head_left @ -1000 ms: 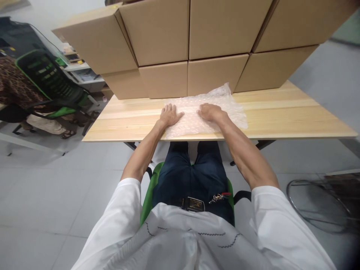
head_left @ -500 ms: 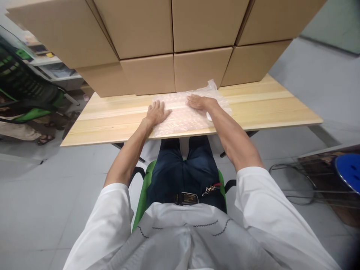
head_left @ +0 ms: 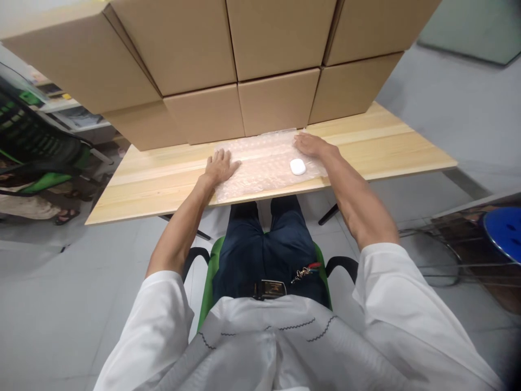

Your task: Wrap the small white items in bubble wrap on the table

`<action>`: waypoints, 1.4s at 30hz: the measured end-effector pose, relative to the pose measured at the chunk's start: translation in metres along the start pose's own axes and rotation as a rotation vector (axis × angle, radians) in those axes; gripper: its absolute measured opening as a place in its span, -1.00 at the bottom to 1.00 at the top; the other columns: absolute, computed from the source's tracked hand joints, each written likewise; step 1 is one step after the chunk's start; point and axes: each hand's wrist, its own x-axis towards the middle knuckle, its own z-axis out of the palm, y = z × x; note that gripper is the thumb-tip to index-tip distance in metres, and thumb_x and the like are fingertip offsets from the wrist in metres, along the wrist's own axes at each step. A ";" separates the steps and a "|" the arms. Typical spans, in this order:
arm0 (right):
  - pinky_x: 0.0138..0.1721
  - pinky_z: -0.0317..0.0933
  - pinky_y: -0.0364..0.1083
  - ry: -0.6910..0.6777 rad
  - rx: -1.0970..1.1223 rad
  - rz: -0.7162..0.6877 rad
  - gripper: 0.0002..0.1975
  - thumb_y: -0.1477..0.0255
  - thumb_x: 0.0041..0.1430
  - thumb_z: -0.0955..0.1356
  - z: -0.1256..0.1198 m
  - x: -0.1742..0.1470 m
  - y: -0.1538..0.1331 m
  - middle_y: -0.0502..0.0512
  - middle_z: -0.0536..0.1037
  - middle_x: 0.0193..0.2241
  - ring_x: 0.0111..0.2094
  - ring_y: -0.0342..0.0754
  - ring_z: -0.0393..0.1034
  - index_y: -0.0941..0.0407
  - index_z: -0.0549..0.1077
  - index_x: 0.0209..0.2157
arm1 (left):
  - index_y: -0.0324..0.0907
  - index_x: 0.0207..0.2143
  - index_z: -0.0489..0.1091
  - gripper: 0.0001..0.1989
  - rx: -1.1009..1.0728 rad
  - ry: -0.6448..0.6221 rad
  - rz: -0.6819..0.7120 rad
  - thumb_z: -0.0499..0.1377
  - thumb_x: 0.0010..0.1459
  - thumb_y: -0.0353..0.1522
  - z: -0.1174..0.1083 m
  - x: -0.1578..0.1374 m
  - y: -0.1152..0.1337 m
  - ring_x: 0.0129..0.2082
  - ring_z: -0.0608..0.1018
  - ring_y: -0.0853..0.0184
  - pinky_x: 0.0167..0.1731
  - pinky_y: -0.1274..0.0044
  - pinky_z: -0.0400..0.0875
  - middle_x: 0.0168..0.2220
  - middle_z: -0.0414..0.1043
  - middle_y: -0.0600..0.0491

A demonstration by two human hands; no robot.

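Observation:
A sheet of clear bubble wrap (head_left: 260, 168) lies spread flat on the wooden table in front of me. My left hand (head_left: 220, 166) rests on its left edge, palm down with the fingers spread. On the right, my right hand (head_left: 312, 145) presses flat on the sheet near its far right corner, fingers stretched out. A small white rounded-square object (head_left: 298, 166) lies on the right part of the wrap, just nearer to me than my right hand. It looks like a small case, but its exact kind I cannot tell.
Cardboard boxes (head_left: 203, 114) stand stacked in two rows along the table's back. The light wooden table (head_left: 391, 146) reaches out on both sides. A blue stool (head_left: 504, 233) is at the right, a black-green chair (head_left: 36, 125) and part of another person at the left.
My right hand has slid to the right across the bubble wrap, whose raised far right corner now lies flatter. The white object, mostly covered before, shows fully. My left hand stays on the left edge.

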 end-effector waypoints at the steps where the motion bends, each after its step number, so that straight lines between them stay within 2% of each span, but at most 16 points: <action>1: 0.82 0.20 0.37 0.063 -0.006 0.018 -0.26 0.32 0.79 0.11 -0.002 -0.011 0.000 0.68 0.53 0.69 0.76 0.46 0.39 0.46 0.54 0.62 | -0.39 0.91 0.07 -0.06 -0.002 -0.007 0.005 -0.12 0.81 0.06 -0.001 0.001 -0.002 0.98 0.07 -0.26 0.91 -0.09 0.02 0.96 -0.05 -0.42; 3: 0.76 0.24 0.42 0.212 -0.018 0.034 -0.26 0.26 0.83 0.08 -0.002 -0.037 -0.002 0.73 0.60 0.59 0.66 0.54 0.46 0.45 0.58 0.56 | -0.36 0.89 0.11 -0.08 -0.005 -0.019 0.017 -0.11 0.80 0.05 -0.002 0.004 -0.006 0.97 0.09 -0.25 0.91 -0.10 0.04 0.95 -0.01 -0.43; 5: 0.71 0.23 0.48 0.295 -0.029 0.010 -0.23 0.10 0.88 0.09 0.002 -0.067 -0.011 0.69 0.58 0.59 0.64 0.60 0.42 0.33 0.54 0.61 | -0.37 0.88 0.14 -0.10 -0.009 0.000 0.034 -0.12 0.81 0.03 -0.005 0.006 -0.006 0.97 0.10 -0.26 0.91 -0.13 0.00 0.94 0.02 -0.44; 8: 0.54 0.36 0.51 0.241 -0.067 -0.049 -0.22 -0.08 0.85 0.21 0.013 -0.107 -0.039 0.68 0.61 0.51 0.48 0.67 0.51 0.21 0.56 0.61 | -0.36 0.92 0.03 -0.09 -0.036 0.034 0.065 -0.15 0.82 0.01 -0.009 0.007 0.007 0.99 0.03 -0.26 0.94 -0.13 -0.12 0.97 -0.06 -0.39; 11: 0.45 0.45 0.46 0.134 -0.112 -0.055 -0.34 0.09 0.82 0.27 0.020 -0.127 -0.070 0.69 0.58 0.52 0.46 0.66 0.52 0.23 0.60 0.58 | -0.25 0.96 -0.04 -0.08 -0.076 -0.005 0.133 -0.18 0.83 0.05 -0.009 0.002 0.032 1.00 0.00 -0.21 0.95 -0.12 -0.15 0.99 -0.13 -0.30; 14: 0.46 0.46 0.42 0.113 -0.102 -0.035 -0.39 0.32 0.77 0.23 0.020 -0.125 -0.084 0.69 0.57 0.55 0.52 0.62 0.49 0.27 0.61 0.57 | -0.23 0.96 0.01 -0.09 -0.076 -0.050 0.145 -0.15 0.83 0.05 -0.003 -0.006 0.053 1.00 0.00 -0.21 0.94 -0.14 -0.11 0.99 -0.11 -0.29; 17: 0.50 0.45 0.42 0.128 -0.057 0.005 -0.39 0.38 0.75 0.22 0.015 -0.111 -0.070 0.66 0.60 0.52 0.51 0.57 0.52 0.26 0.61 0.57 | -0.21 0.94 0.08 -0.10 -0.046 -0.049 0.138 -0.11 0.82 0.05 0.003 -0.013 0.058 1.00 0.00 -0.25 0.93 -0.17 -0.07 0.99 -0.10 -0.28; 21: 0.54 0.39 0.43 0.222 0.019 0.145 -0.33 0.23 0.84 0.17 0.008 -0.086 -0.021 0.69 0.57 0.55 0.56 0.57 0.46 0.25 0.57 0.63 | -0.16 0.94 0.09 -0.12 -0.021 -0.055 0.190 -0.11 0.83 0.06 0.005 -0.017 0.049 1.00 0.00 -0.25 0.92 -0.16 -0.05 0.99 -0.10 -0.25; 25: 0.60 0.30 0.42 0.240 0.057 0.302 -0.25 0.14 0.88 0.09 0.007 -0.067 0.022 0.72 0.53 0.60 0.59 0.54 0.39 0.30 0.55 0.64 | -0.10 0.95 0.09 -0.13 -0.021 -0.053 0.190 -0.12 0.84 0.08 0.006 -0.017 0.041 1.00 0.00 -0.21 0.92 -0.10 -0.05 1.00 -0.11 -0.20; 29: 0.65 0.21 0.32 0.230 0.049 0.344 -0.23 0.25 0.88 0.00 0.010 -0.058 0.035 0.69 0.51 0.62 0.63 0.46 0.34 0.30 0.55 0.64 | -0.09 0.95 0.09 -0.12 -0.005 -0.041 0.182 -0.13 0.83 0.10 0.008 -0.018 0.041 1.00 0.01 -0.20 0.92 -0.07 -0.04 1.00 -0.09 -0.18; 32: 0.68 0.19 0.34 0.241 0.050 0.369 -0.22 0.27 0.87 -0.02 0.011 -0.059 0.037 0.72 0.52 0.61 0.64 0.48 0.35 0.34 0.54 0.63 | -0.11 0.95 0.09 -0.12 -0.019 -0.039 0.165 -0.13 0.82 0.09 0.007 -0.020 0.042 1.00 0.01 -0.22 0.92 -0.10 -0.04 1.00 -0.10 -0.19; 35: 0.70 0.21 0.43 0.285 0.052 0.329 -0.20 0.19 0.88 0.00 0.010 -0.065 0.037 0.72 0.51 0.63 0.65 0.53 0.37 0.36 0.52 0.65 | -0.15 0.94 0.10 -0.10 -0.050 -0.052 0.159 -0.11 0.81 0.08 0.006 -0.021 0.041 1.00 -0.01 -0.25 0.92 -0.14 -0.05 0.99 -0.11 -0.24; 37: 0.74 0.18 0.49 0.339 0.067 0.255 -0.17 0.09 0.88 0.03 0.009 -0.069 0.028 0.66 0.46 0.70 0.70 0.54 0.33 0.31 0.47 0.72 | -0.20 0.94 0.09 -0.09 -0.079 -0.062 0.168 -0.09 0.81 0.08 0.005 -0.020 0.039 1.00 -0.01 -0.28 0.92 -0.17 -0.08 0.99 -0.10 -0.28; 40: 0.83 0.06 0.55 0.365 0.162 0.051 -0.12 -0.06 0.87 0.07 0.013 -0.072 -0.017 0.53 0.37 0.81 0.84 0.53 0.16 0.20 0.35 0.82 | -0.18 0.96 0.02 -0.09 -0.141 -0.048 0.196 -0.10 0.82 0.07 0.004 -0.015 0.040 1.00 -0.01 -0.27 0.93 -0.19 -0.14 0.98 -0.11 -0.29; 42: 0.91 -0.03 0.46 0.304 0.262 -0.139 -0.05 -0.17 0.86 0.09 0.021 -0.069 -0.065 0.41 0.31 0.86 0.90 0.44 0.07 0.16 0.28 0.87 | -0.17 0.97 -0.02 -0.10 -0.159 -0.041 0.211 -0.12 0.82 0.04 0.005 -0.011 0.045 1.00 -0.02 -0.24 0.94 -0.18 -0.18 0.99 -0.12 -0.26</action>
